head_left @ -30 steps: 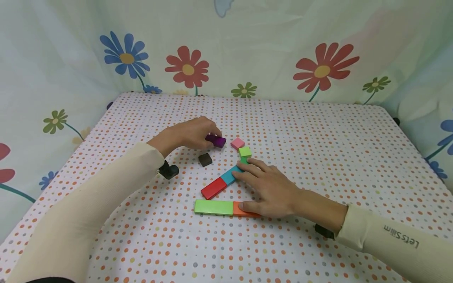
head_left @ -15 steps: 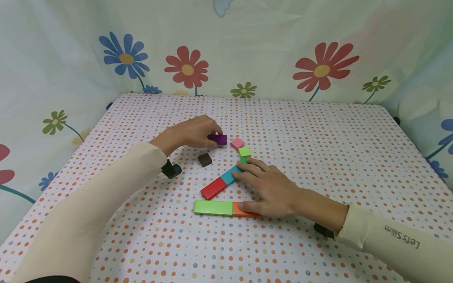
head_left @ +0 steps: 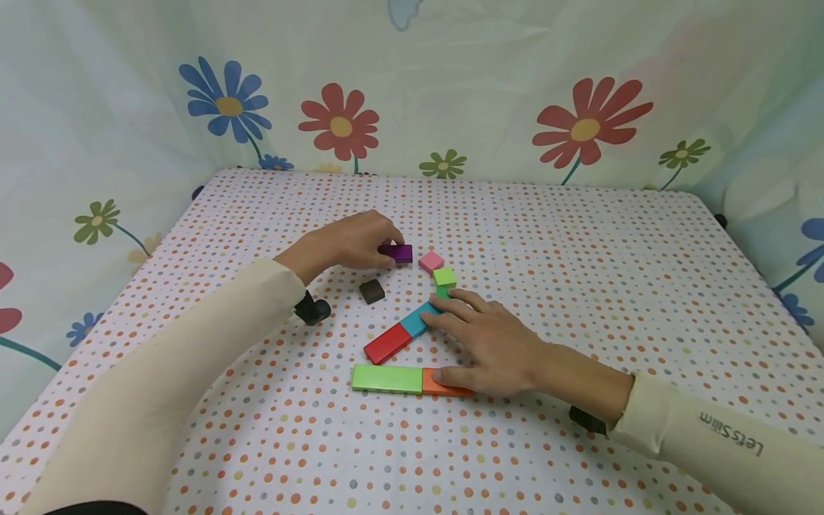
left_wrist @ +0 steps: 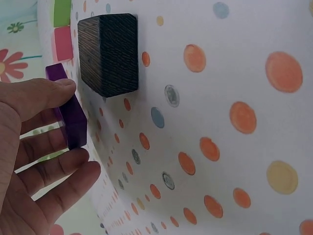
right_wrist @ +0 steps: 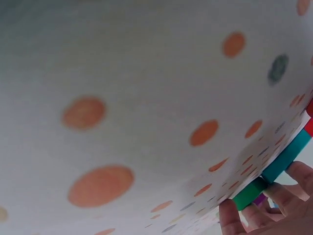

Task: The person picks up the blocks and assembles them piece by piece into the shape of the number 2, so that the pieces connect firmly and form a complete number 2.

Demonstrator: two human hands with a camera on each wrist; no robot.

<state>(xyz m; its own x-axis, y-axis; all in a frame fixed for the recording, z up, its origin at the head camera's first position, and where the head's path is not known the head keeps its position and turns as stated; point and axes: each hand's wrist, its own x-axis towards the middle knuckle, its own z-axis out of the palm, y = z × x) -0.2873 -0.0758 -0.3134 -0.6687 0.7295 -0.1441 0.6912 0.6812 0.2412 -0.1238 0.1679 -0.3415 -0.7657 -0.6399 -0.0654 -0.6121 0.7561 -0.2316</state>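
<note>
My left hand (head_left: 357, 239) pinches a purple block (head_left: 402, 253) between thumb and fingers, left of a pink block (head_left: 430, 262). In the left wrist view, the thumb lies on the purple block's near face. Closer to me than that hand is a dark wood-grained block (left_wrist: 108, 55). My right hand (head_left: 496, 347) is spread over a chain of blocks. Its fingertips touch a blue block (head_left: 415, 321) and a green block (right_wrist: 249, 195), while its thumb rests on an orange block (head_left: 430, 387). The hand partly covers the green and orange ones.
A red block (head_left: 388, 345) continues the slanted row from the blue one. In front of it, a long light green block (head_left: 386, 379) lies end to end with the orange one. A small lime block (head_left: 444, 277) sits between pink and green. The dotted tablecloth (head_left: 579, 243) stretches beyond.
The purple block has shifted slightly right and turned to lie more crosswise in my left hand. My right hand has stayed in place on the blocks.
</note>
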